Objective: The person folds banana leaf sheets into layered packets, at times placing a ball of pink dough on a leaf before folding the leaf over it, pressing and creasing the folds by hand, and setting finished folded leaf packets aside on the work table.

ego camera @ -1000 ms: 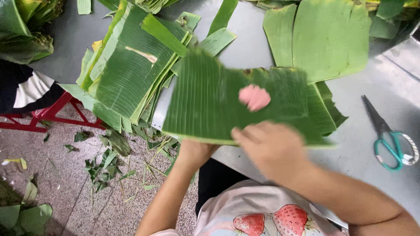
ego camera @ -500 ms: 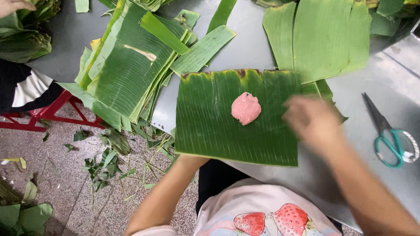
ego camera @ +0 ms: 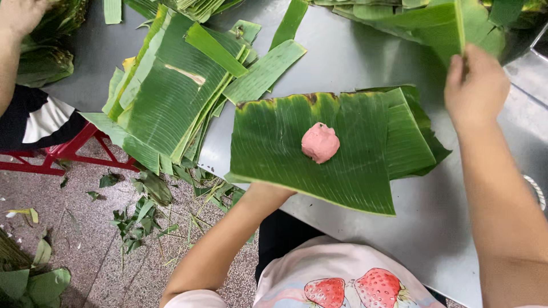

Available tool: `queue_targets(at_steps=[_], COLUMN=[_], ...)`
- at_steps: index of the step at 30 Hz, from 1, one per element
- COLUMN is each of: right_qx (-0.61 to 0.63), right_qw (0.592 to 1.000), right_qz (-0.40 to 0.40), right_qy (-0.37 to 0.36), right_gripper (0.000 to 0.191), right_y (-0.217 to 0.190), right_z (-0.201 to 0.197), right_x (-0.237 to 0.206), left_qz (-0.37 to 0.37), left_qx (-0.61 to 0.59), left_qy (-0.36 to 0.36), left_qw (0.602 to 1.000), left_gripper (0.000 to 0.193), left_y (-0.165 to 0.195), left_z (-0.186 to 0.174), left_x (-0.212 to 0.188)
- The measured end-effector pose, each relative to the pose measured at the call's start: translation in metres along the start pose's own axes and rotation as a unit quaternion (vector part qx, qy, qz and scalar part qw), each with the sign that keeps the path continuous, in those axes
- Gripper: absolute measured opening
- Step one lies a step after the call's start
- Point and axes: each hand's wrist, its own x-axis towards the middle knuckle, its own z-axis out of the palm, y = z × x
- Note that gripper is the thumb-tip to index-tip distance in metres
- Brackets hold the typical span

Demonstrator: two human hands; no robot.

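My left hand (ego camera: 268, 191) is under the near edge of the banana leaf sheet (ego camera: 302, 148) in the middle of the frame; only the wrist shows, so I cannot tell how the fingers are closed, but it seems to carry the sheet from below. On this sheet lies the pink dough ball (ego camera: 319, 142), a little right of its centre. The long axis of the sheet runs from left to right. My right hand (ego camera: 475, 85) is in the upper right of the frame, well apart from the ball, with fingers closed on the edge of another leaf piece (ego camera: 434, 25). A pile of cut leaves (ego camera: 165, 97) lies on the grey worktop (ego camera: 365, 63) at upper left. Another person's hand (ego camera: 20, 14) is in the upper left corner.
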Motion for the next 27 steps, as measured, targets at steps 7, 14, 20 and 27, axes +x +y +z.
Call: queue_targets(at_steps=[7, 14, 20, 27], right_qx=[0.186, 0.114, 0.126, 0.288], right_qw=[0.910, 0.816, 0.924, 0.927], right_qz=[-0.165, -0.171, -0.211, -0.097], right_qy=[-0.333, -0.540, -0.293, -0.218], right_gripper=[0.073, 0.111, 0.074, 0.026], right_y=[-0.100, -0.123, -0.118, -0.116], right_z=[-0.063, -0.086, -0.057, -0.044], right_x=[-0.049, -0.081, -0.129, -0.164], left_qz=[0.060, -0.052, -0.144, 0.259], left_qx=[0.171, -0.034, 0.015, 0.430], left_qy=[0.055, 0.034, -0.037, 0.106], left_qw=[0.982, 0.997, 0.989, 0.858], left_gripper=[0.041, 0.034, 0.020, 0.044], left_y=[0.013, -0.012, -0.027, -0.064], left_z=[0.004, 0.017, 0.018, 0.021], left_x=[0.009, -0.020, -0.035, -0.074])
